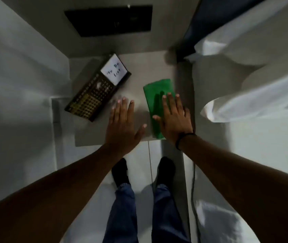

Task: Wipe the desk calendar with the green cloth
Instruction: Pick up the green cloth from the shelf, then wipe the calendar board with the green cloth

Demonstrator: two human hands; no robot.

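the wiping has not begun: the right hand (174,118) lies flat and open over the green cloth (157,102) on the tabletop (139,71), gripping nothing yet. the left hand (122,125) hovers spread and empty just beside the desk calendar (94,95), which lies left of both hands. next, i judge, the right hand must close on the cloth and carry it to the calendar.

"To Do List", seemingly, on calendar (98,88)

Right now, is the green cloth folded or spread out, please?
Folded: the green cloth lies as a narrow, neat rectangle on the table, under the right hand's flat fingers.
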